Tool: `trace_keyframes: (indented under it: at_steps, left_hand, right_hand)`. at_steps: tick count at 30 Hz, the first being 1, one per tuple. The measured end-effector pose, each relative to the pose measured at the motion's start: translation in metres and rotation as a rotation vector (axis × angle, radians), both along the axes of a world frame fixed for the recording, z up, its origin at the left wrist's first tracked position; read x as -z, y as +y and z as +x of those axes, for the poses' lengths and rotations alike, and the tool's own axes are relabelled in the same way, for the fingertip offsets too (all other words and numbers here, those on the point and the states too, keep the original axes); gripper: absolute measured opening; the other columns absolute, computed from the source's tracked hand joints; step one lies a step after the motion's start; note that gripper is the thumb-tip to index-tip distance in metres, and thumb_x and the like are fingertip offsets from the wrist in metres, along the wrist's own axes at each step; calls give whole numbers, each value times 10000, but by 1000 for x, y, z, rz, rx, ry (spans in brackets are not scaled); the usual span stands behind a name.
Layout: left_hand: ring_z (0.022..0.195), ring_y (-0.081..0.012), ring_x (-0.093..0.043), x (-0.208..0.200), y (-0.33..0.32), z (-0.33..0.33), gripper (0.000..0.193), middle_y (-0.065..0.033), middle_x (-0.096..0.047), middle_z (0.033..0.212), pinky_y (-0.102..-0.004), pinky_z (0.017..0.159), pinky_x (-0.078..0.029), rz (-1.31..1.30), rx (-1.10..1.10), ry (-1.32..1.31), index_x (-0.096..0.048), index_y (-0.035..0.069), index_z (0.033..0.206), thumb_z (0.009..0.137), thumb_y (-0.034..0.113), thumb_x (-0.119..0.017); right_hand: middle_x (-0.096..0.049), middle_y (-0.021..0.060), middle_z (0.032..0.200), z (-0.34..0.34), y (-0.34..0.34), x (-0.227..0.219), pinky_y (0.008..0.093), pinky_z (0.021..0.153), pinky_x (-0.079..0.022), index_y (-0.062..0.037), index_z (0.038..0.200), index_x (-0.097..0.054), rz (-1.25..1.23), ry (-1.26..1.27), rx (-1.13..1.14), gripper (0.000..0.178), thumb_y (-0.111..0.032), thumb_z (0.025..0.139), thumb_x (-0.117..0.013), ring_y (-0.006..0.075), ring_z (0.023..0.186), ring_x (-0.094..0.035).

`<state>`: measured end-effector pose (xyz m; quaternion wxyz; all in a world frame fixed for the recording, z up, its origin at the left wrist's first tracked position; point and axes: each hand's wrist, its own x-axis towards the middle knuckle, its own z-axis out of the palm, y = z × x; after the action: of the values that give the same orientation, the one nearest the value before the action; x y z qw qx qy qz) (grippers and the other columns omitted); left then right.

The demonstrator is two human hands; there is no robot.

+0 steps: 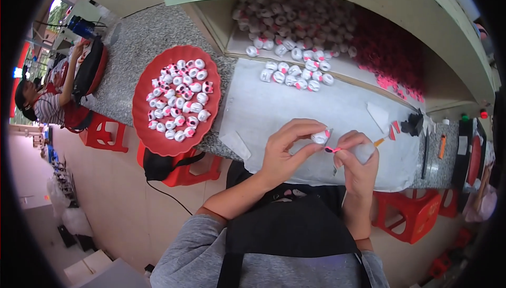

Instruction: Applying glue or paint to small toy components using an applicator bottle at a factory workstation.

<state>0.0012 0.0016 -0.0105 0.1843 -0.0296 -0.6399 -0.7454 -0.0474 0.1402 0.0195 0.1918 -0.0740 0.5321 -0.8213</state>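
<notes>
Pinched between the fingers of my left hand (287,153) is a small round white toy head (320,137) with a bit of pink on it. Close beside it, my right hand (359,164) grips a small pink piece with black parts (332,150), shaped like tiny sunglasses. A thin tool with a yellow-orange end (379,142) also sticks out of the right hand; its kind is unclear. Something whitish covers part of a right finger. Both hands are just above a white sheet (295,103) on the bench.
A red scalloped tray (141,103) of finished-looking white heads stands left. Ahead, a shelf holds piled white heads (295,16) and pink pieces (390,50); several heads (295,74) lie before it. A black crumpled thing (412,123) lies right. Another person (50,101) sits far left.
</notes>
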Motion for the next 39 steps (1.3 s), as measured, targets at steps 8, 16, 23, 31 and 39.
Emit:
trace_keyframes:
  at_steps: [8,16,23,31,39]
  left_hand:
    - [894,-216,-496,-2,5,1,280,-162,-502,955,-288,746,-422,-215,-44,72,-520,-28,905,637,-107,-541]
    - [908,-221,-492,0,3,1,285,-167,-499,964,-291,750,-422,-136,8,80,-521,-26,908,635,-100,-555]
    - [947,-233,-476,-4,4,5,265,-196,-466,1038,-297,769,-416,-118,21,-10,-513,-26,920,663,-81,-547]
    - [954,-235,-473,-2,7,6,222,-209,-472,1019,-310,787,-402,306,82,-33,-474,-36,944,725,-25,-504]
    - [967,-204,-462,0,1,8,254,-148,-485,1017,-303,851,-345,297,205,-61,-494,-25,968,715,-31,-519]
  right_hand:
    - [-475,80,706,0,-1,4,199,453,-335,15,705,-498,-1,-41,-87,92,54,640,-550,99,532,-429]
    - [-462,85,703,1,-1,8,207,453,-339,12,705,-481,41,-5,-98,94,40,644,-548,106,526,-427]
    - [-493,59,701,6,-7,11,175,462,-329,-4,704,-498,-2,-1,-40,90,42,663,-563,71,550,-428]
    - [-499,59,712,8,-11,16,183,506,-352,-17,768,-481,6,85,19,186,40,634,-597,69,595,-439]
    - [-533,87,759,2,-3,14,175,442,-371,33,929,-490,150,157,-177,376,43,577,-622,93,569,-492]
